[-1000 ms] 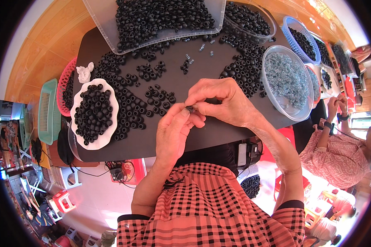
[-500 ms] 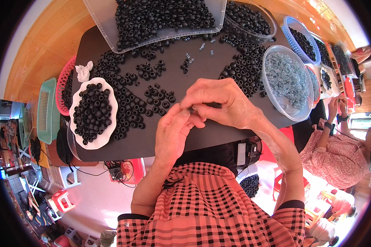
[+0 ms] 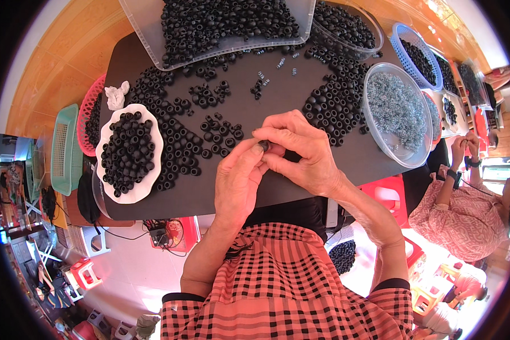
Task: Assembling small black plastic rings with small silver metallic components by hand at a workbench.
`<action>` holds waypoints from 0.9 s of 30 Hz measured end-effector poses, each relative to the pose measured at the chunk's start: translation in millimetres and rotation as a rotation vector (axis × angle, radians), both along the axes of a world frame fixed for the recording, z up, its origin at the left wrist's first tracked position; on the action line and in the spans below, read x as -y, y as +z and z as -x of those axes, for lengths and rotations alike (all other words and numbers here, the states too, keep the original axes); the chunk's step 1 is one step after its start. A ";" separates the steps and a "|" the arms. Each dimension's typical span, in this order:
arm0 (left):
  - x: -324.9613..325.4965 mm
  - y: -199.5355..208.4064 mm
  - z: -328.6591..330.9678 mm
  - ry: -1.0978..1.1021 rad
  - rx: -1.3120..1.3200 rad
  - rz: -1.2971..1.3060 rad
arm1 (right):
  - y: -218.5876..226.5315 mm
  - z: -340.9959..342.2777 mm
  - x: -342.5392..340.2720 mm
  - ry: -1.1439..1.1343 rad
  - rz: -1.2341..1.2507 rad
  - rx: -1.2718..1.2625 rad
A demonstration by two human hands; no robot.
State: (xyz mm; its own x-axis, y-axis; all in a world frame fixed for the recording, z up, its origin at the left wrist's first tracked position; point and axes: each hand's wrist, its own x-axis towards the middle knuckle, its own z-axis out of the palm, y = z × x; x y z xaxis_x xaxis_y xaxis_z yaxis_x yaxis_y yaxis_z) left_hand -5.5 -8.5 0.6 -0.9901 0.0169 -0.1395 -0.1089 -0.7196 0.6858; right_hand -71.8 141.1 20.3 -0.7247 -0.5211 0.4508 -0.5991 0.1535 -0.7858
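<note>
Both hands meet above the near middle of the dark table (image 3: pixel 232 198). Between their fingertips is a small black plastic piece (image 3: pixel 264 145), which looks like a cord-lock part; the fingers partly cover it. My left hand (image 3: pixel 238 181) pinches it from the left, and my right hand (image 3: pixel 303 150) closes on it from the right. Just left of the hands lie loose black hollow pieces (image 3: pixel 221 131). A few small metal springs (image 3: pixel 280 63) are scattered farther back. On the right, a clear round tub (image 3: pixel 379 148) holds many springs.
A scalloped white plate (image 3: pixel 158 141) heaped with black pieces stands at left. At the back are a large clear bin (image 3: pixel 144 42) and a round clear container (image 3: pixel 377 42), both holding black pieces. A blue basket (image 3: pixel 399 48) stands far right, near another person (image 3: pixel 459 209).
My right hand has shifted slightly left and down, its fingers now around the black piece. That piece shows more plainly between the fingertips than before.
</note>
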 end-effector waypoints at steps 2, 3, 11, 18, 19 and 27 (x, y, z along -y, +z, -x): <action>1.8 -1.7 0.2 -0.015 -0.003 -0.011 | -1.4 -0.5 -0.2 0.000 0.014 0.033; 3.2 -2.8 0.4 -0.022 -0.002 -0.012 | -0.4 0.3 -1.0 0.018 0.020 0.053; -2.7 2.9 2.0 -0.029 -0.025 0.080 | 14.2 8.2 -9.6 0.074 -0.003 0.263; -0.1 2.3 2.5 -0.069 -0.023 0.112 | 15.5 12.8 -8.1 0.047 0.061 0.471; 0.6 1.2 2.5 -0.079 -0.033 0.126 | 15.4 13.2 -8.3 0.045 0.054 0.472; -1.0 1.4 1.7 -0.060 -0.035 0.143 | 20.5 15.7 -9.1 0.061 -0.001 0.283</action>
State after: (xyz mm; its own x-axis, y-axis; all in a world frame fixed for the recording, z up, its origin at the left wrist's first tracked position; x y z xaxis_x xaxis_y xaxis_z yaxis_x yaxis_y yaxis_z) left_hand -7.2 -7.5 2.0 -0.9922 0.0586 -0.1104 -0.1232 -0.6074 0.7848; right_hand -87.5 150.2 40.8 -0.7889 -0.5680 0.2348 -0.3642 0.1244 -0.9230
